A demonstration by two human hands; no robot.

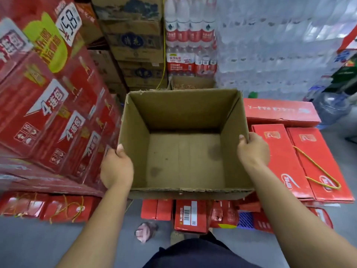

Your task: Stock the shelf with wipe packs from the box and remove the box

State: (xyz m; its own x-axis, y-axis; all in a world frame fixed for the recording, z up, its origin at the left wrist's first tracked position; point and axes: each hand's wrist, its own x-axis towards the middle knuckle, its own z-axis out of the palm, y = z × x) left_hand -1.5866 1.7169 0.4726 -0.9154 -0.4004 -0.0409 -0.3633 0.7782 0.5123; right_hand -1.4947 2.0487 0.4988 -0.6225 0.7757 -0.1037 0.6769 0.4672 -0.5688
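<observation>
Plain brown cardboard box (183,113) held out in front of the body, squarely between both hands, open top facing the camera. Left hand (116,167) clamped on the left wall near the front corner: thumb hooked over the rim to the inside, fingers wrapped round the outside, mostly hidden. Right hand (254,149) gripping the right wall further along its rim, thumb tip over the edge, fingers out of sight behind the wall. Both forearms bare, reaching up from the lower edge of view. Box rectangular, 4 straight walls, matte corrugated board, rim ragged and frayed along the near edge and at the far-left corner. Inner bottom in full view: flat board with faint lengthwise seams and 2 dark smudges, 1 toward the left, 1 toward the right. To the left, just beside the box, tall leaning stack of glossy red cartons (48,113) with white and yellow print, plus a white price tag (68,23) reading 58. To the right, flat red gift boxes (280,157) of smooth card, 1 with a looped yellow cord handle (318,171). Behind, brown shipping cartons (133,41) and shrink-wrapped packs of clear water bottles (190,35) with red labels. Below, more red boxes on a dull grey floor (29,244).
</observation>
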